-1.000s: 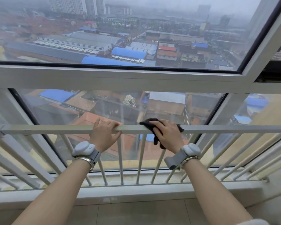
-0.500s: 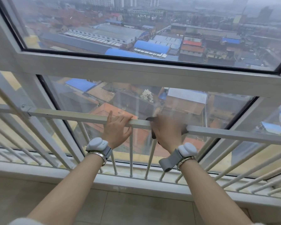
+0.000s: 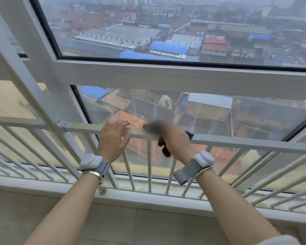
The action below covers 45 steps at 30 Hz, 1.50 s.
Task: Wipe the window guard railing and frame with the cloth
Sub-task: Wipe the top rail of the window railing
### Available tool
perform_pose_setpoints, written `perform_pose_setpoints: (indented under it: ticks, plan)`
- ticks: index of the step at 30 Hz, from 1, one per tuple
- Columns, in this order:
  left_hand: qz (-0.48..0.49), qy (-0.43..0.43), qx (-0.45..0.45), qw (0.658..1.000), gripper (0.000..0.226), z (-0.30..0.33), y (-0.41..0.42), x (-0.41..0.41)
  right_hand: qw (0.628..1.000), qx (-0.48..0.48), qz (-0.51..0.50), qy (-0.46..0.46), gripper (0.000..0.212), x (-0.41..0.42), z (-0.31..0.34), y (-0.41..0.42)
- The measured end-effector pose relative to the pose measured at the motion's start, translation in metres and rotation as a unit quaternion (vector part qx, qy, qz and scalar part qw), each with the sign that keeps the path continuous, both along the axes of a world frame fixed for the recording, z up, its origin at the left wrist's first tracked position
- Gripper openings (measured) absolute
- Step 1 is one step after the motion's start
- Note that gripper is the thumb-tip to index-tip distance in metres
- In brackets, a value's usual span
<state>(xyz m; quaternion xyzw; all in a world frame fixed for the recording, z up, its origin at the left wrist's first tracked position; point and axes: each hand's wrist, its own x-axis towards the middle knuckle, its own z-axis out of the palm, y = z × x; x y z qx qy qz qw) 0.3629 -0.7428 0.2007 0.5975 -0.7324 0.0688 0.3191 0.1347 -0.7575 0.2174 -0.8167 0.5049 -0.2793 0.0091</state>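
A white guard railing (image 3: 237,143) runs across the window, its top bar above several thin uprights. My right hand (image 3: 173,138), blurred by motion, holds a dark cloth (image 3: 164,149) pressed over the top bar; cloth ends hang below the hand and stick out on its right. My left hand (image 3: 113,138) is just left of it, fingers spread and straight, fingertips at the top bar. The white window frame (image 3: 166,76) crosses above both hands.
A slanted white frame post (image 3: 42,82) with a railing joint bracket (image 3: 62,123) stands left of my left hand. A white sill (image 3: 148,195) runs below the uprights, with tiled wall beneath. Glass panes show rooftops far below.
My view has turned left. My right hand has slid the cloth left along the top bar. My left hand has let go of the bar and opened its fingers.
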Motion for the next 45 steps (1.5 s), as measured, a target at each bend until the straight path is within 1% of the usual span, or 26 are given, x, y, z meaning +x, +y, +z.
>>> perform_pose_setpoints:
  ticks: [1, 2, 3, 4, 6, 8, 9, 11, 13, 17, 19, 20, 21, 22, 24, 26, 27, 28, 30, 32, 36, 38, 40, 42, 43, 45]
  plan:
    - [-0.001, -0.004, 0.001, 1.0, 0.04, 0.003, -0.001, 0.011, 0.999, 0.005, -0.021, -0.049, 0.026, -0.007, 0.002, 0.001]
    - [-0.003, -0.01, 0.004, 1.0, 0.041, 0.006, -0.003, 0.026, 0.995, -0.012, -0.059, -0.082, 0.026, -0.011, 0.001, 0.001]
    - [-0.004, -0.02, 0.006, 1.0, 0.041, 0.007, -0.005, 0.039, 0.99, -0.028, -0.103, -0.092, 0.027, -0.018, 0.0, 0.002]
    - [-0.006, -0.025, 0.01, 1.0, 0.041, 0.008, -0.008, 0.051, 0.985, -0.04, -0.15, -0.08, 0.029, -0.022, -0.002, 0.003]
    - [-0.006, -0.039, 0.018, 0.999, 0.043, 0.009, -0.012, 0.066, 0.972, -0.047, -0.23, -0.023, 0.037, -0.022, -0.011, 0.005]
    - [-0.015, -0.045, 0.025, 0.999, 0.043, 0.009, -0.013, 0.076, 0.959, -0.059, -0.277, 0.022, 0.037, -0.004, -0.02, 0.005]
    - [-0.023, -0.047, 0.025, 0.998, 0.043, 0.008, -0.013, 0.08, 0.955, -0.058, -0.288, 0.029, 0.036, 0.01, -0.02, 0.005]
    - [-0.045, -0.043, 0.025, 0.998, 0.043, 0.009, -0.014, 0.09, 0.956, -0.053, -0.287, 0.041, 0.036, 0.049, -0.02, 0.007]
    - [-0.064, -0.034, 0.024, 0.997, 0.044, 0.01, -0.013, 0.092, 0.964, -0.034, -0.259, 0.047, 0.037, 0.087, -0.019, 0.007]
    - [-0.069, -0.031, 0.026, 0.997, 0.042, 0.009, -0.015, 0.094, 0.99, -0.018, -0.128, 0.056, 0.037, 0.142, -0.021, 0.009]
    - [-0.063, -0.029, 0.027, 0.997, 0.038, 0.007, -0.017, 0.094, 0.998, -0.013, -0.061, 0.014, 0.034, 0.138, -0.011, 0.009]
    - [-0.063, -0.028, 0.024, 0.997, 0.038, 0.006, -0.018, 0.094, 0.998, -0.018, -0.051, -0.02, 0.034, 0.131, -0.004, 0.01]
    - [-0.064, -0.028, 0.02, 0.997, 0.038, 0.005, -0.019, 0.094, 0.996, -0.034, -0.063, -0.053, 0.033, 0.12, 0.005, 0.011]
    - [-0.065, -0.028, 0.018, 0.997, 0.039, 0.004, -0.02, 0.095, 0.99, -0.061, -0.096, -0.078, 0.034, 0.106, 0.011, 0.012]
    - [-0.068, -0.028, 0.019, 0.997, 0.041, 0.003, -0.02, 0.096, 0.975, -0.083, -0.185, -0.095, 0.037, 0.077, 0.019, 0.016]
    - [-0.072, -0.03, 0.021, 0.997, 0.042, 0.002, -0.02, 0.096, 0.96, -0.027, -0.273, -0.048, 0.04, 0.054, 0.01, 0.017]
    - [-0.073, -0.03, 0.026, 0.997, 0.043, 0.001, -0.02, 0.097, 0.951, 0.016, -0.309, -0.014, 0.039, 0.05, 0.002, 0.017]
    - [-0.075, -0.029, 0.028, 0.996, 0.044, 0.0, -0.02, 0.098, 0.941, 0.039, -0.337, 0.014, 0.037, 0.052, -0.007, 0.018]
    - [-0.077, -0.027, 0.031, 0.996, 0.043, 0.0, -0.02, 0.097, 0.931, 0.037, -0.36, 0.051, 0.04, 0.067, -0.018, 0.016]
    - [-0.074, -0.026, 0.029, 0.996, 0.042, -0.001, -0.02, 0.097, 0.939, 0.02, -0.337, 0.063, 0.041, 0.099, -0.018, 0.013]
    - [-0.062, -0.038, 0.01, 0.997, 0.04, -0.003, -0.02, 0.095, 0.978, 0.03, -0.193, 0.075, 0.048, 0.168, -0.018, 0.016]
    - [-0.062, -0.044, 0.005, 0.997, 0.042, -0.003, -0.02, 0.097, 0.99, 0.022, -0.108, 0.09, 0.05, 0.175, -0.016, 0.015]
    - [-0.058, -0.038, 0.013, 0.997, 0.045, 0.0, -0.02, 0.096, 0.996, -0.003, -0.044, 0.084, 0.047, 0.157, -0.004, 0.008]
    - [-0.059, -0.032, 0.032, 0.997, 0.044, 0.0, -0.017, 0.096, 0.997, -0.05, -0.022, 0.06, 0.038, 0.131, 0.005, 0.005]
    - [-0.057, -0.029, 0.036, 0.997, 0.043, 0.0, -0.016, 0.096, 0.997, -0.06, -0.029, 0.05, 0.035, 0.12, 0.009, 0.006]
    - [-0.052, -0.017, 0.04, 0.998, 0.04, 0.0, -0.015, 0.094, 0.995, -0.057, -0.079, 0.037, 0.034, 0.098, 0.01, 0.008]
